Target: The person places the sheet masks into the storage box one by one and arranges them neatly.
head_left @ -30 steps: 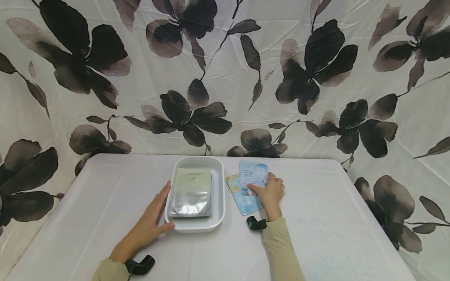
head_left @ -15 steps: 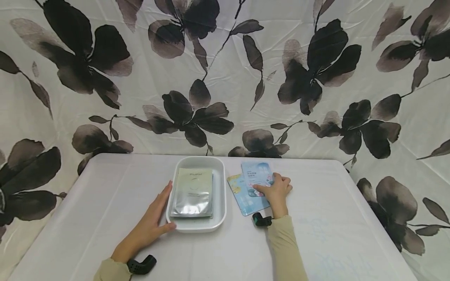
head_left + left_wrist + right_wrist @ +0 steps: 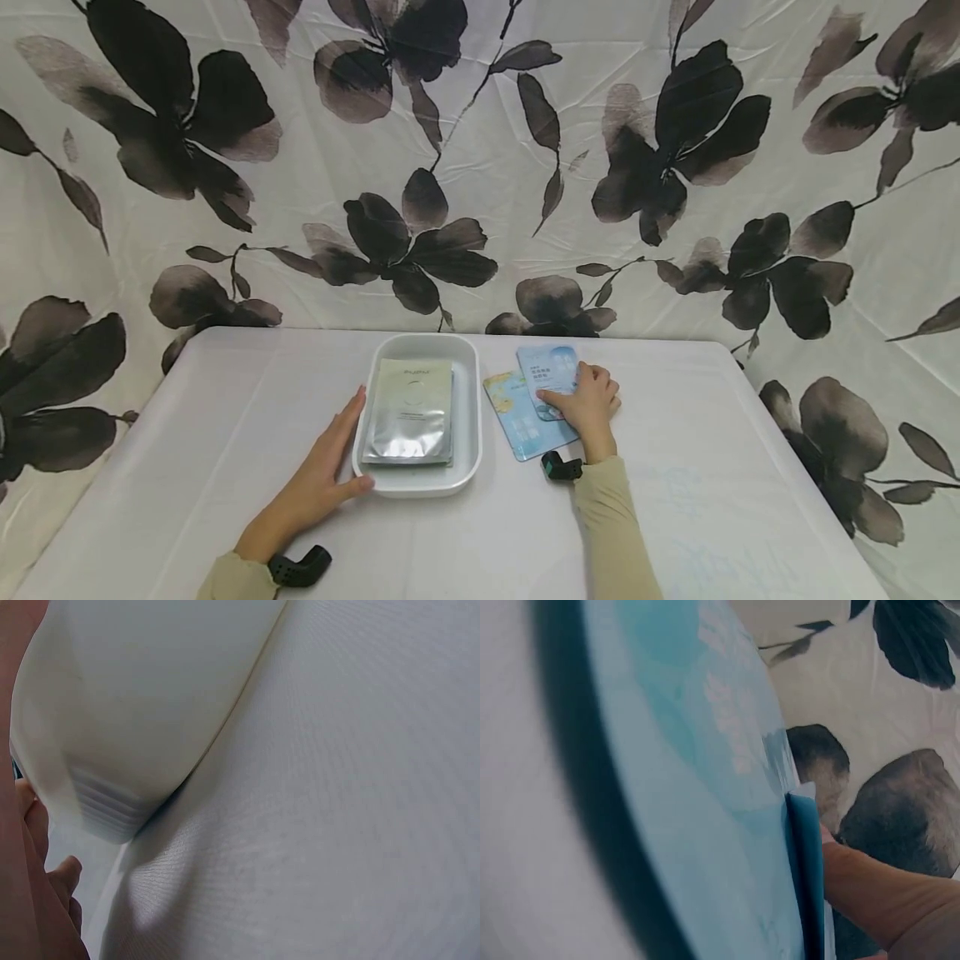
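Observation:
On the left, my left hand (image 3: 318, 475) lies along the white tray (image 3: 420, 488), its straight fingers and thumb at the tray's near-left side. Inside the tray is a pale green and silver sheet mask packet (image 3: 411, 408), with the edge of another under it. My right hand (image 3: 592, 406) holds a small light-blue mask packet (image 3: 546, 369) with the thumb on its front and the fingers at its right edge. Beneath it lies a larger blue and yellow mask packet (image 3: 525, 429), partly covered. In the right wrist view a blue packet (image 3: 697, 780) fills much of the picture, close up.
The white-covered table (image 3: 480, 550) reaches back to a floral curtain (image 3: 480, 167). A black wrist device (image 3: 300, 567) sits on the left wrist, another (image 3: 561, 467) on the right one.
My right hand has shifted a little to the right with the small blue packet, which is now tilted, and more of the larger packet shows. The left hand and tray stay in place.

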`<control>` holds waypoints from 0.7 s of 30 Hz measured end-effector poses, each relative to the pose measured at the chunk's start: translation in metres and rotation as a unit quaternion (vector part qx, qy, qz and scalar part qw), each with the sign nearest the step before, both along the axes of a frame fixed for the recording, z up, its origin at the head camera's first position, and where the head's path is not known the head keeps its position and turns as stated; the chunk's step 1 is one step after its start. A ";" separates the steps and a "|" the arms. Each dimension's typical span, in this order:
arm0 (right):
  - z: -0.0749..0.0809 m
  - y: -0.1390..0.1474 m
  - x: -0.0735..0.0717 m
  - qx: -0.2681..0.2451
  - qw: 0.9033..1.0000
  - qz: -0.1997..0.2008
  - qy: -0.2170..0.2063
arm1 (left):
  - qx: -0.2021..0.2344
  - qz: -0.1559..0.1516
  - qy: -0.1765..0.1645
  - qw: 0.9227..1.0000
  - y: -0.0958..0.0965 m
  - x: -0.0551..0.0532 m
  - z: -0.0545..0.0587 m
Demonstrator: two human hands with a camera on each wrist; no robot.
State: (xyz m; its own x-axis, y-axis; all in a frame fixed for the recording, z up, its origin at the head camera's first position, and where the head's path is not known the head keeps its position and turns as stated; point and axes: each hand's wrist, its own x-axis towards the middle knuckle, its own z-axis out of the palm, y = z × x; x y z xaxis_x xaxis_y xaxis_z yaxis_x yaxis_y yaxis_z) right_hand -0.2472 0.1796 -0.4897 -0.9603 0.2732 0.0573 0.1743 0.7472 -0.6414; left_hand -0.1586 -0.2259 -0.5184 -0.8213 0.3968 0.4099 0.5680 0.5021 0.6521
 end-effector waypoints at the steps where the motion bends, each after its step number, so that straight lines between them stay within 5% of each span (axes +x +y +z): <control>1: 0.000 -0.001 0.000 0.004 1.000 -0.001 -0.001 | 0.001 0.000 0.000 1.000 0.000 0.000 0.000; 8: 0.007 0.001 0.001 -0.013 1.000 -0.015 -0.010 | 0.000 0.001 -0.006 1.000 0.000 0.000 0.000; 15: 0.010 0.019 0.007 -0.105 0.994 -0.023 -0.022 | 0.004 0.004 -0.009 1.000 -0.001 0.001 0.000; 21: 0.009 0.030 0.008 -0.125 0.991 -0.016 -0.038 | 0.003 0.003 -0.009 1.000 -0.001 0.001 0.001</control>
State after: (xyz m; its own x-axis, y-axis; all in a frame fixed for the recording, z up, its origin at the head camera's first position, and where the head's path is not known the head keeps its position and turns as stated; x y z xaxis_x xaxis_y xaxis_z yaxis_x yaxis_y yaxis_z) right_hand -0.2391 0.2098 -0.4810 -0.9496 0.3005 -0.0890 0.2511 0.5595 -0.7899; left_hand -0.1576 -0.2274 -0.5177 -0.8304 0.3900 0.3979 0.5538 0.5007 0.6652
